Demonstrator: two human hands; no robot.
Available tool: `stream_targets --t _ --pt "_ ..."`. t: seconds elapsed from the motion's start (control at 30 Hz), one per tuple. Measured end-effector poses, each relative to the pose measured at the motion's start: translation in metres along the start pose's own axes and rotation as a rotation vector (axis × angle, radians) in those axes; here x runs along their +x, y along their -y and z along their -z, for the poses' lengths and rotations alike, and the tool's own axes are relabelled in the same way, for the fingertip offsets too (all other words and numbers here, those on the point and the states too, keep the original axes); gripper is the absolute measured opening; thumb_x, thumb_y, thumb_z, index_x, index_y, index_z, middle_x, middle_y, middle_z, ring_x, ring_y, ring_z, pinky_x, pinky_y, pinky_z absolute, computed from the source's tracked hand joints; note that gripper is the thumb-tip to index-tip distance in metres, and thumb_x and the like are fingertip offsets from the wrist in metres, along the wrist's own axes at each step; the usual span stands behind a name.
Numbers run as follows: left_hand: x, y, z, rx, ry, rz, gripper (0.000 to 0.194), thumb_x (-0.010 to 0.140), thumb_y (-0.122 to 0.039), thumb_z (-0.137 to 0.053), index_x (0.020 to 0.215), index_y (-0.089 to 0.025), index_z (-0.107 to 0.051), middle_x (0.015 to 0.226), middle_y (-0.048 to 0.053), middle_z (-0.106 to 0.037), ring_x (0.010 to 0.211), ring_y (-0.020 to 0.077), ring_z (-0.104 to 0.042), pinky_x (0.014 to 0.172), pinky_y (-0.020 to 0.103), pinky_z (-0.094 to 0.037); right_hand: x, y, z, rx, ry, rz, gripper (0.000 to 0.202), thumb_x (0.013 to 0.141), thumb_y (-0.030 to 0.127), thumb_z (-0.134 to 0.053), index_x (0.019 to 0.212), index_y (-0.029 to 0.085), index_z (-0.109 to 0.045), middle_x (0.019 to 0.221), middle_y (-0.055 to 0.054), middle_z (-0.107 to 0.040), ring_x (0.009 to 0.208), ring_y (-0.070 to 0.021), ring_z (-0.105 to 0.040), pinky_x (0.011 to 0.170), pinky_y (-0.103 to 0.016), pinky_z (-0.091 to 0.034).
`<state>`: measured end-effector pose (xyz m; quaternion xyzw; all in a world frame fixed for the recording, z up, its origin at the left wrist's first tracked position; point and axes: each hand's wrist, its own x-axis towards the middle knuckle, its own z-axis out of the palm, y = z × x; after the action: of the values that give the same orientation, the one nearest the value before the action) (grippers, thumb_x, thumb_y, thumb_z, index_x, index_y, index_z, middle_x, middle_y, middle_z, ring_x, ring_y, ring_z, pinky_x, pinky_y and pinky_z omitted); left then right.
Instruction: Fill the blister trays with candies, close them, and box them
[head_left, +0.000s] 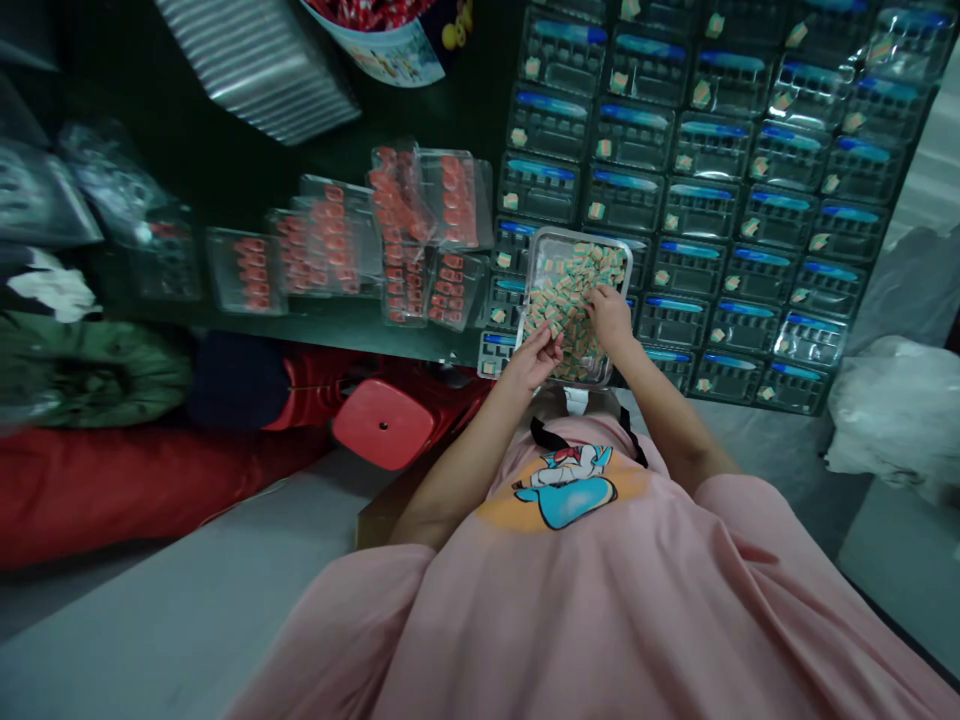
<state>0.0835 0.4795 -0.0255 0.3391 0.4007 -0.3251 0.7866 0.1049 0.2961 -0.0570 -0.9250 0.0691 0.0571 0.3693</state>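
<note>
A clear plastic tray (534, 262) near my body is filled with many small green, cream and orange striped pieces (577, 270). My left hand (534, 362) is at the tray's lower left, its fingers curled; striped pieces show at its fingertips, but what it grips is unclear. Over the tray's right side, my right hand (611, 318) has its fingertips pinched together among the pieces. Whatever lies between those fingers is hidden. Around the tray, rows of clear blister shells (630, 130) each hold a blue pen-like item (637, 116) and one striped piece (605, 148).
Left of the tray lie clear packs of red pieces (334, 240). A stack of clear plastic shells (262, 70) and a printed bucket (405, 52) with red contents stand farther back. A red stool (384, 424) is by the dark table's (337, 328) front edge. White plastic bags (900, 410) are at right.
</note>
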Motion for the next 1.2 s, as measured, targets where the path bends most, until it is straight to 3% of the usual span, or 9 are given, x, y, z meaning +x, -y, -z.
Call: stream_targets --t 0.3,0.53,0.67,0.87,1.0,1.2 --pt "-0.002 0.000 0.000 -0.054 0.006 0.030 0.017 0.086 -0.012 -0.064 0.100 -0.022 -0.068 0.073 -0.001 -0.067 0.069 0.0084 -0.065 0.060 0.018 -0.046 0.000 -0.003 0.002 0.047 0.030 -0.014 0.015 0.085 0.009 -0.053 0.082 0.018 -0.064 0.094 -0.008 -0.060 0.091 -0.0203 -0.055 0.087 -0.034 -0.045" --pt "-0.004 0.001 0.000 -0.012 -0.030 0.009 0.019 0.086 -0.013 -0.063 0.102 -0.022 -0.067 0.076 0.000 -0.067 0.072 0.0107 -0.066 0.060 0.020 -0.048 -0.005 -0.006 0.012 0.189 -0.064 0.021 0.012 0.084 0.014 -0.051 0.080 0.019 -0.061 0.094 -0.010 -0.061 0.091 -0.0214 -0.056 0.088 -0.036 -0.046" --pt "-0.001 0.002 0.002 -0.018 0.022 0.016 0.024 0.082 -0.013 -0.068 0.104 -0.024 -0.066 0.081 -0.001 -0.069 0.076 0.0106 -0.067 0.065 0.021 -0.048 -0.015 0.005 0.014 0.374 -0.101 -0.055 0.008 0.086 0.024 -0.054 0.081 0.020 -0.059 0.085 -0.005 -0.062 0.082 -0.0187 -0.057 0.081 -0.034 -0.048" --pt "0.000 0.005 -0.002 0.051 0.056 -0.027 0.027 0.079 -0.014 -0.071 0.103 -0.023 -0.066 0.087 0.000 -0.070 0.080 0.0132 -0.068 0.068 0.024 -0.050 -0.035 0.031 0.003 0.634 -0.030 -0.170 0.021 0.082 0.041 -0.060 0.083 0.020 -0.060 0.078 -0.001 -0.064 0.073 -0.0151 -0.058 0.074 -0.029 -0.049" --pt "0.000 0.006 -0.004 0.085 0.065 -0.059 0.026 0.077 -0.013 -0.072 0.102 -0.021 -0.066 0.083 0.001 -0.070 0.073 0.0117 -0.067 0.062 0.021 -0.049 -0.046 0.042 0.001 0.659 0.009 -0.158 0.020 0.081 0.038 -0.060 0.085 0.019 -0.064 0.082 -0.002 -0.067 0.076 -0.0162 -0.061 0.077 -0.031 -0.050" --pt "0.001 0.009 -0.001 0.153 0.055 -0.079 0.026 0.075 -0.015 -0.076 0.099 -0.019 -0.066 0.080 0.001 -0.069 0.073 0.0110 -0.066 0.067 0.021 -0.049 -0.053 0.046 0.006 0.600 0.035 -0.165 0.019 0.083 0.032 -0.058 0.088 0.019 -0.070 0.087 -0.003 -0.072 0.079 -0.0171 -0.064 0.079 -0.031 -0.051"
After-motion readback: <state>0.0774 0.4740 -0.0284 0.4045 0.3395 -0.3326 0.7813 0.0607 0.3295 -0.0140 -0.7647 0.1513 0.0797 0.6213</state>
